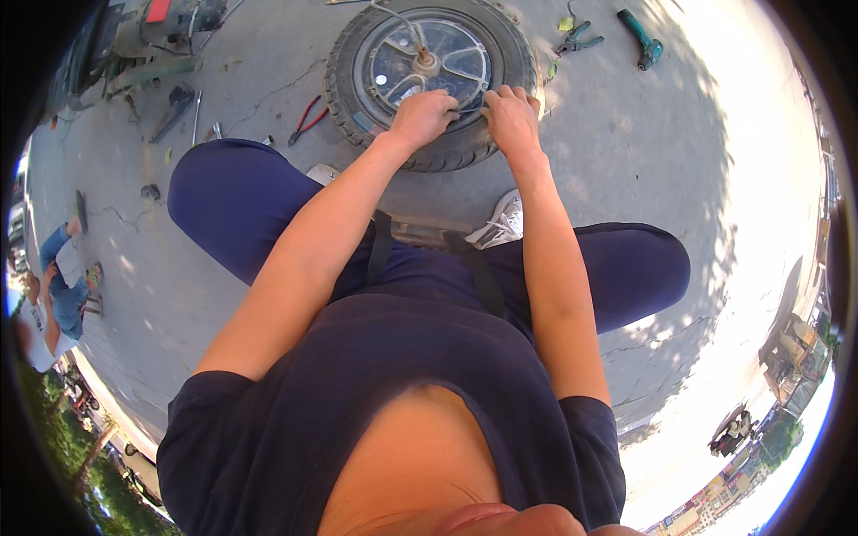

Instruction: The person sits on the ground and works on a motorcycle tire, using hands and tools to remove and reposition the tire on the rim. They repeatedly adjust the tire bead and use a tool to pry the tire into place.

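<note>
A wheel with a black treaded tyre (pixel 344 76) lies flat on the ground in front of me. Its dark hub cover (pixel 465 64) has an axle in the middle, from which a cable (pixel 407 20) runs up and away. Over the near part of the rim, my left hand (pixel 424 119) is closed with its fingertips pinched. Just to its right, my right hand (pixel 513 121) is closed too, its fingers curled down at the rim and tyre. Something thin and dark shows between the two hands; my fingers hide most of it, and its kind cannot be made out.
Red-handled pliers (pixel 308 120) lie left of the wheel, with a hammer (pixel 173 111) and a long metal tool (pixel 197 117) farther left. Green-handled pliers (pixel 579 41) and a green power tool (pixel 640 39) lie at right. A person (pixel 55 290) sits at far left.
</note>
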Tool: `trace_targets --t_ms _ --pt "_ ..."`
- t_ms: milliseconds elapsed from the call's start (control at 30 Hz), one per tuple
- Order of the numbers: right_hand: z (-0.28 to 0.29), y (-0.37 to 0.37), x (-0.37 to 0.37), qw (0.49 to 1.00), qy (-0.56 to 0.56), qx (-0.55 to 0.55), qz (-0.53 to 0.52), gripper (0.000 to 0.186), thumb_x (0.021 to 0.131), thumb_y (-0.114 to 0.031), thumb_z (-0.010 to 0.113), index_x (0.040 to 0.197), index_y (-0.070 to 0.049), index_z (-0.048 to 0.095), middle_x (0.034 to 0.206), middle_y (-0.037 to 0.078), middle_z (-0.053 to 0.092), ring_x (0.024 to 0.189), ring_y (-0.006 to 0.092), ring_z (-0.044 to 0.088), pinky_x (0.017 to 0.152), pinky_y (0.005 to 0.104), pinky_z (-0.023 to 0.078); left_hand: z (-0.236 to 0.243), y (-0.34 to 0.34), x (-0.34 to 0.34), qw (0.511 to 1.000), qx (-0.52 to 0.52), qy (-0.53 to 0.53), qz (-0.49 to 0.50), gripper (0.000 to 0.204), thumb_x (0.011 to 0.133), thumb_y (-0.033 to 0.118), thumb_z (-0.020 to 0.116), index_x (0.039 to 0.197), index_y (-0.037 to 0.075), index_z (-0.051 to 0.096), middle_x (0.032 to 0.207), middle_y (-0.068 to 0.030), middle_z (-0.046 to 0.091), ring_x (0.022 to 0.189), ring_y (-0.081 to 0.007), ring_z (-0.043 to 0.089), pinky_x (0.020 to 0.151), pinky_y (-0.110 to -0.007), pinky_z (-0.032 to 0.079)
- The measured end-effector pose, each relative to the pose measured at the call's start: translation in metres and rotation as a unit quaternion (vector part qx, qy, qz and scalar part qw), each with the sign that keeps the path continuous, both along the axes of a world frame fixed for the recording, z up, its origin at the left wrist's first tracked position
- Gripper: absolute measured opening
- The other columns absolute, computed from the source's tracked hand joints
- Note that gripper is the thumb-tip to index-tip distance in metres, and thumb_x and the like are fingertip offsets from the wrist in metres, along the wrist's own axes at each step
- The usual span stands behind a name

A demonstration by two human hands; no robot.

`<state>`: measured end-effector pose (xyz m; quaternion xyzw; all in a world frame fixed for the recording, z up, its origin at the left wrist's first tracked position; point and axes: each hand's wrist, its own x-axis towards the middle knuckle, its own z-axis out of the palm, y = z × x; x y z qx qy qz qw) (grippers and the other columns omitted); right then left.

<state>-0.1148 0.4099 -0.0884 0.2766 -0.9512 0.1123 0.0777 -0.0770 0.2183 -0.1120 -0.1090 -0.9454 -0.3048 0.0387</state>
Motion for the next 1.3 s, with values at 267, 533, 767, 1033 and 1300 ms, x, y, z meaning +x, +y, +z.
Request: trace_targets --t_ms 267,533,767,1033,1300 --pt "-0.002 0.001 0.001 1.0 -0.016 -0.003 -0.006 0.013 0.084 -0.022 0.068 0.093 -0.012 0.065 0.097 0.004 0.062 0.102 0.0293 0.057 0.082 0.0476 0.043 0.004 -0.002 0.0 1.0 0.004 -0.027 -0.004 0.016 0.083 0.023 0.07 0.092 0.01 0.073 0.092 -0.0067 0.068 0.085 -0.0322 0.065 0.074 -0.042 0.05" --pt "0.003 0.001 -0.007 0.999 -0.027 -0.02 -0.001 0.014 0.085 -0.023 0.068 0.092 -0.011 0.065 0.098 0.005 0.062 0.103 0.0306 0.057 0.083 0.0488 0.044 0.004 -0.001 -0.002 0.998 0.052 -0.041 0.023 0.015 0.084 0.023 0.068 0.092 0.011 0.073 0.094 -0.0044 0.067 0.087 -0.0302 0.065 0.076 -0.04 0.05" --pt "0.004 0.004 0.01 0.998 -0.049 -0.019 -0.027 0.015 0.085 -0.023 0.068 0.09 -0.009 0.065 0.095 0.008 0.063 0.1 0.0323 0.059 0.082 0.0498 0.047 0.002 -0.002 -0.003 0.998 0.057 -0.03 0.018 0.013 0.084 0.021 0.067 0.092 0.014 0.075 0.093 -0.0033 0.068 0.087 -0.0288 0.065 0.075 -0.039 0.051" --pt "-0.004 -0.008 0.049 0.99 -0.119 -0.018 -0.074 0.02 0.081 -0.021 0.072 0.091 -0.006 0.063 0.094 0.013 0.067 0.093 0.0342 0.067 0.081 0.0466 0.05 -0.01 -0.011 -0.012 0.998 0.027 -0.014 -0.055 0.015 0.083 0.019 0.07 0.095 0.015 0.077 0.089 -0.0042 0.065 0.085 -0.0271 0.064 0.075 -0.037 0.051" --pt "-0.013 -0.026 0.073 0.984 -0.105 -0.049 -0.138 0.021 0.083 -0.019 0.069 0.093 -0.002 0.06 0.094 0.018 0.066 0.085 0.0358 0.068 0.073 0.0449 0.055 -0.012 -0.015 -0.018 0.994 0.054 -0.034 -0.084 0.014 0.082 0.02 0.071 0.094 0.017 0.077 0.086 -0.0065 0.064 0.085 -0.0298 0.063 0.075 -0.04 0.05"
